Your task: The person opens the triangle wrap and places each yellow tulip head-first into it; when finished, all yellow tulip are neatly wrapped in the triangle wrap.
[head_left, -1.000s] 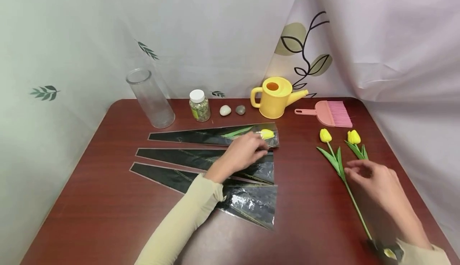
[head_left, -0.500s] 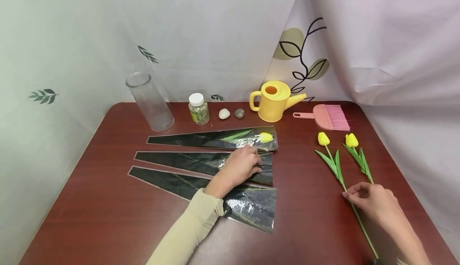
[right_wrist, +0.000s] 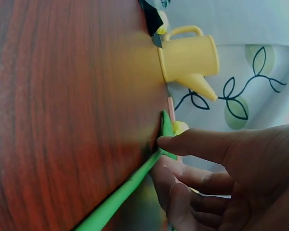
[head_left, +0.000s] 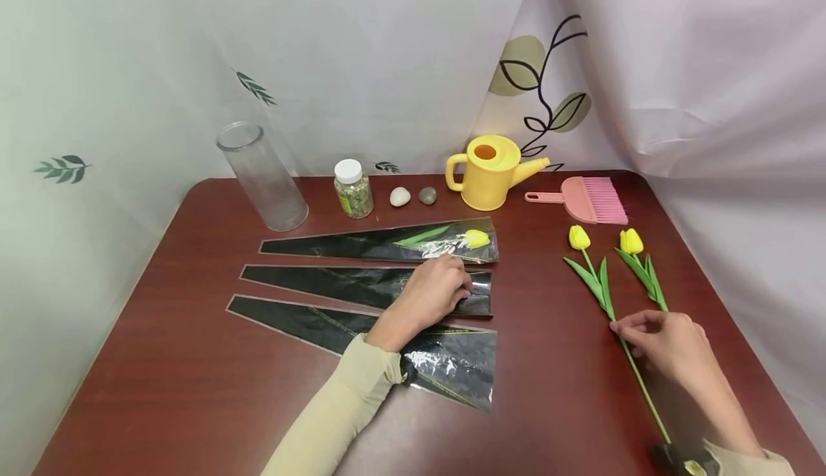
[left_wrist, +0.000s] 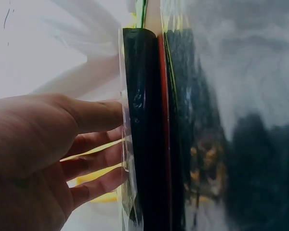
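Since a second ago the right hand [head_left: 667, 343] has slid back down the stem, from up near the leaves to lower on the left tulip [head_left: 603, 297], and the left hand [head_left: 432, 291] has dropped off the top sleeve onto the middle one. So now the right hand's fingertips [right_wrist: 176, 142] pinch that green stem just below the leaves, thumb on top, while the tulip lies flat on the table [head_left: 161, 361] with its yellow bud pointing toward the back. A second tulip [head_left: 639, 264] lies just beside it on the right, partly tucked behind the same hand. Over on the other side, the left hand rests on the wide end of the middle sleeve [head_left: 361, 286], fingers relaxed and mostly straight; in the left wrist view the fingers [left_wrist: 94, 115] meet the clear plastic edge, and I can't tell if they're actually slipped inside it. That sleeve is black and clear cellophane, one of three fanned out in a row. The top sleeve [head_left: 381, 244] already has a yellow tulip in it, and the bottom sleeve [head_left: 413, 350] runs under the beige-sleeved forearm. Along the back edge sit a clear glass vase [head_left: 261, 175], a white-capped jar [head_left: 352, 188], a white pebble [head_left: 400, 196], a grey pebble [head_left: 427, 195], a yellow watering can [head_left: 490, 171] and a pink brush [head_left: 590, 200].
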Tool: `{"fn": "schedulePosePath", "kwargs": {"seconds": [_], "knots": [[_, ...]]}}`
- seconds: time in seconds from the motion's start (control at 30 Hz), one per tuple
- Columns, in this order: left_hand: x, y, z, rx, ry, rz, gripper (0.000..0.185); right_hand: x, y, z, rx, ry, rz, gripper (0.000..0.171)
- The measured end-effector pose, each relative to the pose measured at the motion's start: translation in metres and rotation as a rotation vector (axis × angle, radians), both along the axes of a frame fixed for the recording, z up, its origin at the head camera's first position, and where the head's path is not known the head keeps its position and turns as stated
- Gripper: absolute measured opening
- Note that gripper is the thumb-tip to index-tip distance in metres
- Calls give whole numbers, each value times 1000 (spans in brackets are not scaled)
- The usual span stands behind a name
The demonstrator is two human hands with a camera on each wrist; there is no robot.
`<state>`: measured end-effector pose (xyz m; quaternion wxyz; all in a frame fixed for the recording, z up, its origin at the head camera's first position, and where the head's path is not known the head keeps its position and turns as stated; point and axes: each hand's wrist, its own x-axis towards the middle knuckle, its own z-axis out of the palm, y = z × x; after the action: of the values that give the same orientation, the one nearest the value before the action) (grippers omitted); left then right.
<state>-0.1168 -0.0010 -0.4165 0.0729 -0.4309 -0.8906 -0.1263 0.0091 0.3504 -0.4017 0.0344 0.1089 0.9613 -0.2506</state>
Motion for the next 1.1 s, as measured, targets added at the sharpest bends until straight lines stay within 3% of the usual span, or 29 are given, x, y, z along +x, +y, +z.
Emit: {"fn": "schedulePosePath", "kwargs": {"seconds": [0.27,0.53,0.6,0.73,0.83,0.97,1.1], "knots": [[-3,1,5,23,6,6,5,-5,-1,3,-109,-14,-12,26],[-3,0,7,51,-19,9,5,-5,-5,13,-299,15,-59,33],[-3,0,7,55,-24,8,5,-6,-5,14,-448,37,-63,31],[-3,-1,7,68,-32,9,6,-9,-8,15,-927,89,-91,17],[-3,-2,6,81,-49,16,6,-11,-15,14,-1248,138,-132,15],[-1,-3,5,97,-71,25,6,-15,-29,9,-1435,247,-210,15],[-1,-3,5,110,-78,27,5,-18,-40,2,-1504,349,-324,13]]}}
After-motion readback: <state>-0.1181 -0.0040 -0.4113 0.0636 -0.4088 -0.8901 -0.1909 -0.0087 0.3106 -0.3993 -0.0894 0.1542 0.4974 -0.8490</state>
